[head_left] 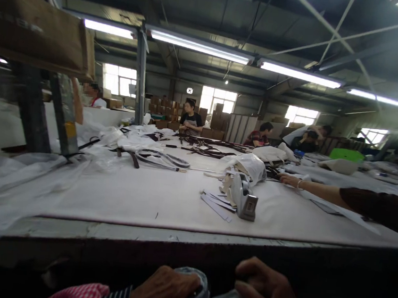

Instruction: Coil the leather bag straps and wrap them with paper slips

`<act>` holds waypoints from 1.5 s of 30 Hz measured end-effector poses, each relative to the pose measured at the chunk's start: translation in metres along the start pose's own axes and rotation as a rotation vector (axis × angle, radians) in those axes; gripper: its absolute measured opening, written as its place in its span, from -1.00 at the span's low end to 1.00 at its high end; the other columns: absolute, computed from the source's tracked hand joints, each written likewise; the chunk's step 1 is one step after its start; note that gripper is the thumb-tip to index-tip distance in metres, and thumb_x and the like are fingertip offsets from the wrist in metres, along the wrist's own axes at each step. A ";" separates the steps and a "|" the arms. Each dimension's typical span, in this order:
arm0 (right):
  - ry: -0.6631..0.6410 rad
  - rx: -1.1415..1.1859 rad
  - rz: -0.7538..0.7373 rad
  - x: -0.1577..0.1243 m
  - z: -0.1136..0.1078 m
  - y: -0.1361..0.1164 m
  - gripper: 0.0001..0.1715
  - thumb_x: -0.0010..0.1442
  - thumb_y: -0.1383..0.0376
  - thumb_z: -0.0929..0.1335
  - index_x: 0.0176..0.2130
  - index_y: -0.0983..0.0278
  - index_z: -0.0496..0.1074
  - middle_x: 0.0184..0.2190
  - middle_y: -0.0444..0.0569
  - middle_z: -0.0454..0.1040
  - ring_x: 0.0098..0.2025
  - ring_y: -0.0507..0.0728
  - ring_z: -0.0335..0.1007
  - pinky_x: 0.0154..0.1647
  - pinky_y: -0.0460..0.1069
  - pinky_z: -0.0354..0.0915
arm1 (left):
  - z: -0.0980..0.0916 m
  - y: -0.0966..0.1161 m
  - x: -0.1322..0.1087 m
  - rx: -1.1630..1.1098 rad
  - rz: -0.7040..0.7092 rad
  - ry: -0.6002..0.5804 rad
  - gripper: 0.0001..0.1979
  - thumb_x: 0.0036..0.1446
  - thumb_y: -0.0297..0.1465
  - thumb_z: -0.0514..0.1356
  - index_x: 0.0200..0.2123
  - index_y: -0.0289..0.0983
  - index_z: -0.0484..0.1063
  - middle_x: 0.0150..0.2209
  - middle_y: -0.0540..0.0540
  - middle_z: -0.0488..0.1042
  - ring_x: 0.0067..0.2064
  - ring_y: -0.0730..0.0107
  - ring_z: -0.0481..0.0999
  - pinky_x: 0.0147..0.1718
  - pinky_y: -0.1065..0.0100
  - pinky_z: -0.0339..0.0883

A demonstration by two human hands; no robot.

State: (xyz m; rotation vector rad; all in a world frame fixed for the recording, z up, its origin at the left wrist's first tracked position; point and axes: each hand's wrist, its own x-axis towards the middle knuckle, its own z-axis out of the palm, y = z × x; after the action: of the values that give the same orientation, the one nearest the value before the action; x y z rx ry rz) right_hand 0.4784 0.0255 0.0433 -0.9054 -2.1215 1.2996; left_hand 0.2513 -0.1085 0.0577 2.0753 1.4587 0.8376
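Observation:
My left hand [164,291] is at the bottom of the view, below the table's front edge, its fingers curled on a bunched piece of grey-blue cloth [205,296]. My right hand [271,294] lies beside it, fingers bent and resting on the same cloth. My left sleeve is striped, with red checked fabric [77,295] beside it. Both hands are in shadow under the edge of the big white-covered table [144,195].
A tape dispenser [245,196] and paper strips [216,204] lie on the table ahead. Dark straps [158,159], white bags [250,166] and plastic sheets lie farther back. Another person's arm [339,194] reaches in from the right. Several people work at the far end. A post [62,111] stands left.

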 end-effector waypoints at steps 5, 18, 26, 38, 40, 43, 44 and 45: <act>0.275 0.015 -0.243 0.051 0.017 -0.027 -0.57 0.31 -0.01 0.28 -0.12 0.27 0.46 -0.49 -0.13 0.41 -0.44 0.08 0.36 -0.39 -0.05 0.28 | -0.032 0.036 0.013 -0.606 -0.258 -0.017 -0.49 0.33 0.00 -0.06 -0.49 -0.25 0.27 -0.62 0.04 0.23 -0.61 0.51 0.14 -0.62 0.42 -0.01; 0.266 0.422 -0.323 0.077 0.119 -0.046 -0.46 0.37 -0.06 0.22 -0.03 0.31 0.46 -0.57 -0.18 0.27 -0.54 0.02 0.19 -0.48 -0.06 0.23 | -0.112 0.073 0.069 -1.311 -0.198 0.499 -0.73 0.34 -0.35 0.09 -0.20 -0.45 0.48 -0.37 -0.15 0.50 -0.45 0.50 0.47 -0.42 0.49 0.40; -0.317 0.964 -0.071 0.059 0.121 -0.051 -0.48 0.30 -0.03 0.35 0.08 0.24 0.33 -0.46 -0.18 0.34 -0.64 -0.09 0.12 -0.73 -0.20 0.13 | -0.097 0.040 0.066 -0.413 0.103 0.641 -0.76 0.29 -0.25 0.17 -0.14 -0.31 0.45 -0.27 -0.13 0.54 -0.28 0.30 0.55 -0.23 0.35 0.40; -0.506 0.453 -0.024 0.060 0.053 -0.066 -0.47 0.31 -0.09 0.29 -0.23 0.34 0.44 -0.73 -0.25 0.28 -0.80 -0.10 0.04 -0.85 -0.23 -0.11 | -0.085 -0.026 0.009 0.545 0.236 0.178 -0.75 0.28 -0.17 0.18 -0.25 -0.25 0.36 -0.39 -0.06 0.43 -0.44 0.34 0.32 -0.43 0.33 0.05; -0.502 0.362 -0.058 0.070 0.048 -0.069 -0.50 0.31 -0.07 0.29 -0.20 0.32 0.44 -0.70 -0.27 0.26 -0.77 -0.10 0.03 -0.80 -0.21 -0.12 | -0.079 -0.028 0.002 0.557 0.219 0.183 -0.70 0.22 -0.12 0.24 -0.26 -0.24 0.36 -0.40 -0.05 0.44 -0.45 0.33 0.32 -0.45 0.33 0.02; -0.434 0.174 -0.171 0.084 0.045 -0.069 -0.54 0.32 -0.05 0.30 -0.15 0.29 0.44 -0.64 -0.26 0.26 -0.68 -0.07 0.09 -0.69 -0.16 0.01 | -0.076 -0.029 -0.001 0.519 0.094 0.163 -0.76 0.25 -0.18 0.21 -0.32 -0.23 0.34 -0.44 -0.01 0.41 -0.47 0.36 0.32 -0.46 0.33 -0.03; -0.375 0.085 -0.242 0.087 0.044 -0.068 -0.57 0.32 -0.03 0.31 -0.11 0.27 0.43 -0.60 -0.24 0.30 -0.62 -0.04 0.16 -0.61 -0.14 0.09 | -0.077 -0.029 -0.001 0.484 0.033 0.132 -0.78 0.26 -0.20 0.19 -0.32 -0.22 0.34 -0.45 0.01 0.40 -0.48 0.37 0.32 -0.46 0.34 -0.04; -0.303 -0.022 -0.322 0.089 0.044 -0.067 -0.61 0.33 0.01 0.31 -0.08 0.26 0.43 -0.54 -0.21 0.35 -0.54 0.00 0.24 -0.52 -0.11 0.16 | -0.080 -0.030 -0.001 0.441 -0.023 0.103 -0.78 0.27 -0.20 0.18 -0.32 -0.22 0.34 -0.46 0.02 0.39 -0.48 0.38 0.32 -0.46 0.35 -0.04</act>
State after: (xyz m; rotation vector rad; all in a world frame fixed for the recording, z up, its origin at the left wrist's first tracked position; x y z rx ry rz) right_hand 0.3702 0.0448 0.0907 -0.3657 -2.3915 1.3092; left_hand 0.1751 -0.0975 0.0936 2.3477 1.8551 0.6653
